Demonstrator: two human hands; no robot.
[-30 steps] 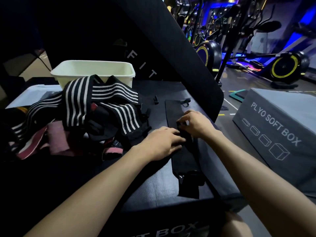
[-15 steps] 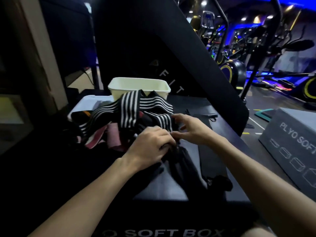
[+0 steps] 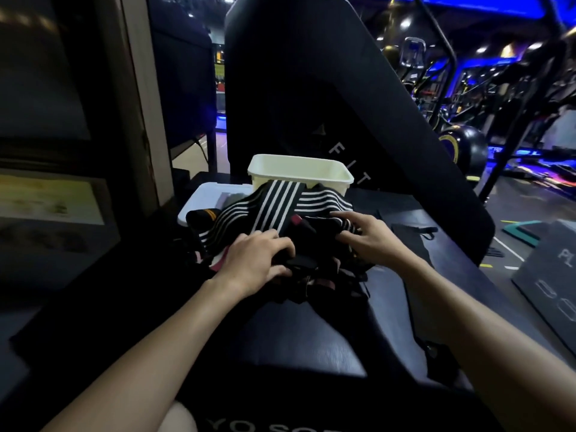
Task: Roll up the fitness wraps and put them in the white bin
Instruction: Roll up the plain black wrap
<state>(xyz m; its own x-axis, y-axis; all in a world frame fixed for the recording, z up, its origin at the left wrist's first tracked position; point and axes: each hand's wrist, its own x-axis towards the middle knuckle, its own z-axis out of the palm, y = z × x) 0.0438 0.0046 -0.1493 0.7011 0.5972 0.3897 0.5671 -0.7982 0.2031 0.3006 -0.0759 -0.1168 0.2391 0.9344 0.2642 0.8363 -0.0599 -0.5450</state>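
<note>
In the head view, a tangled heap of fitness wraps (image 3: pixel 280 232) is seen on the dark padded desk (image 3: pixel 290 347), piled just in front of the white bin (image 3: pixel 299 173), which stands at twelve o'clock from the heap with nothing visible inside it. The left hand (image 3: pixel 252 263) is laid on the heap at its seven o'clock side, its fingers (image 3: pixel 277 244) curled into the dark fabric and apparently grasping a fold; the right hand (image 3: pixel 371 235) is set at the three o'clock side, its fingers (image 3: pixel 343 218) bent over the edge of a black-and-white striped wrap (image 3: pixel 274 210). Both hands are judged to be placed so that one wrap can be separated from the pile for rolling. A flat black wrap (image 3: pixel 411 241) is left lying on the desk at three o'clock from the heap. How many wraps are tangled together cannot be told, and which strand each hand actually holds is obscured by dim light and overlapping fabric. A white lid-like panel (image 3: pixel 212 194) at ten o'clock is partly covered.
</note>
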